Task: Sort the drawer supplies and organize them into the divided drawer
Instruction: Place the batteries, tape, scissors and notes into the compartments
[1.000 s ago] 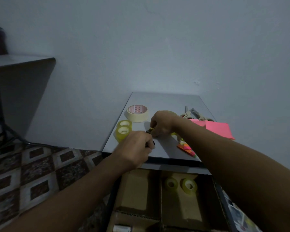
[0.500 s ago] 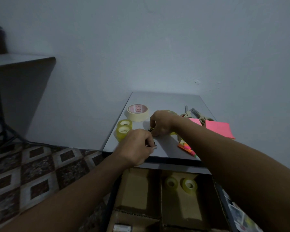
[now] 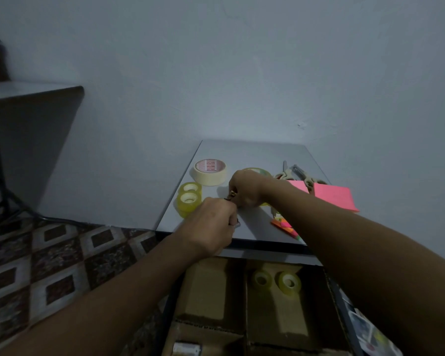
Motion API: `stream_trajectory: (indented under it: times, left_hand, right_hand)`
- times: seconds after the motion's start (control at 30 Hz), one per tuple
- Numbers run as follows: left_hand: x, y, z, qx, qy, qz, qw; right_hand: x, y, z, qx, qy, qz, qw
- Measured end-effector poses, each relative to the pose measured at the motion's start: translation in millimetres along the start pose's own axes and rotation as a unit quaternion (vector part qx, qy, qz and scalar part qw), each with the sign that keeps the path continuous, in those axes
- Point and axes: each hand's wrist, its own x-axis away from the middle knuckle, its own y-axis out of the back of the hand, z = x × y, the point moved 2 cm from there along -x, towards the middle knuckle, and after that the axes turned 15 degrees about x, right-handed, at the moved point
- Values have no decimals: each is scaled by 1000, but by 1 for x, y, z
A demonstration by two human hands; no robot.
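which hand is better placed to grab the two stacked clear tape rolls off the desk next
Left. The left hand lies right beside the stacked tape rolls at the left edge of the desk; the right hand is farther over, mid-desk. Both seem to pinch small metal items, to be set down first.

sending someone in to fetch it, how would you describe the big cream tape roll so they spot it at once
Find the grey table by the wall. Near its left edge, toward the back, the masking tape roll lies flat, just behind two small tape rolls. It is the wider, opaque cream one with red print inside its core; those neighbours are smaller and translucent yellow.
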Motion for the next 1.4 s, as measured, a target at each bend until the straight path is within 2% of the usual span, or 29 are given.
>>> stream_trajectory:
  times: [0.37,0.63,0.97,1.13,1.4]
  left_hand:
    - [-5,4,4,80,20,-12,996]
    - [0,-4,5,8,-53,27,998]
    - [16,-3,0,-72,-162,51,983]
    - [19,-3,0,-95,-171,71,978]
    - [34,-6,7,-76,-191,48,977]
  right_hand:
    - [-1,-2,2,9,9,-8,1000]
    - [4,1,4,44,25,-7,999]
    - [16,-6,4,58,20,-29,998]
    - [28,-10,1,6,-16,-37,999]
    - [53,-11,-1,-20,-30,-43,998]
